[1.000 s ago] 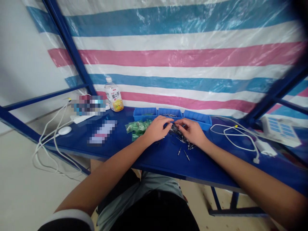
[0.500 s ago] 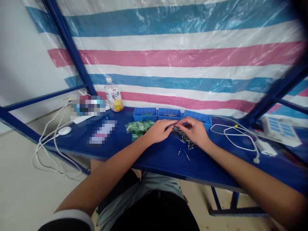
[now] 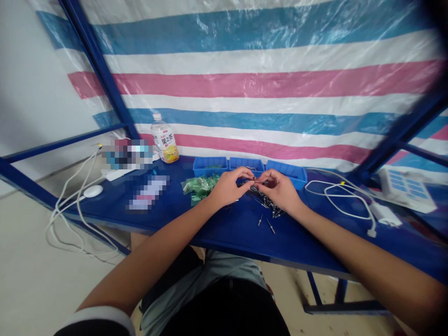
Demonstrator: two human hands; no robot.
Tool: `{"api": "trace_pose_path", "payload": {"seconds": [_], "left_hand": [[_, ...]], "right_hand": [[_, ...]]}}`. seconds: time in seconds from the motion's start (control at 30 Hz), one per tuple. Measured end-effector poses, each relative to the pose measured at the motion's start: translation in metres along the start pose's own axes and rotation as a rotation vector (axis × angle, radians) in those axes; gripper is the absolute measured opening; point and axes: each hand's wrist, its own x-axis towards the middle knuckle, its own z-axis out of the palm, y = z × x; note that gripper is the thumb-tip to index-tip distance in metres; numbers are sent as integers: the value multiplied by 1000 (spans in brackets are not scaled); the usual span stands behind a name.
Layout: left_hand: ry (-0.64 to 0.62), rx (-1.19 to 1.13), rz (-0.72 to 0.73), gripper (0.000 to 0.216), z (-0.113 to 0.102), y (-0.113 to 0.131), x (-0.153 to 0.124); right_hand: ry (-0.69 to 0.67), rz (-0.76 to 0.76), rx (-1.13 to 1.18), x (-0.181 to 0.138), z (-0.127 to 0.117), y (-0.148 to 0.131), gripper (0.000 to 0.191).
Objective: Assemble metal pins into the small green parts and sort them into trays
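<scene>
My left hand (image 3: 229,186) is curled over the left part of a pile of pop rivets (image 3: 268,201), thumb and fingers drawn together. From the other side, my right hand (image 3: 282,187) pinches with thumb and forefinger, its tips meeting those of the left. Whatever is between the fingertips is too small to make out. Two loose pop rivets (image 3: 270,226) lie in front of the pile. Small green plastic packets (image 3: 201,185) are heaped just left of my left hand.
Behind the hands stand a left blue bin (image 3: 210,171), a middle bin partly hidden, and a right blue bin (image 3: 297,181). A drink bottle (image 3: 164,140) stands back left. White cables (image 3: 336,205) and a white device (image 3: 408,189) lie right.
My left hand has lifted slightly and its fingers have arched up from lying flatter over the rivets. The right hand has shifted slightly left, still pinching.
</scene>
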Motion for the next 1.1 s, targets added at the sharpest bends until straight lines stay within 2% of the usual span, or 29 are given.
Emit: {"api": "trace_pose_path", "payload": {"seconds": [0.23, 0.47, 0.67, 0.87, 0.97, 1.1], "left_hand": [[25, -29, 40, 21, 0, 1, 2], [2, 8, 45, 13, -4, 5, 3], [4, 7, 35, 13, -2, 3, 2], [-2, -9, 44, 28, 0, -1, 1], [-23, -30, 51, 30, 1, -1, 1], [-38, -60, 51, 28, 2, -2, 2]], "right_hand": [[-92, 10, 74, 0, 2, -1, 45], [-153, -95, -146, -3, 0, -6, 30], [-215, -159, -178, -3, -3, -11, 32], [-159, -68, -77, -1, -2, -10, 44], [-202, -27, -22, -2, -1, -9, 48], [-247, -75, -66, -4, 0, -7, 43]]}}
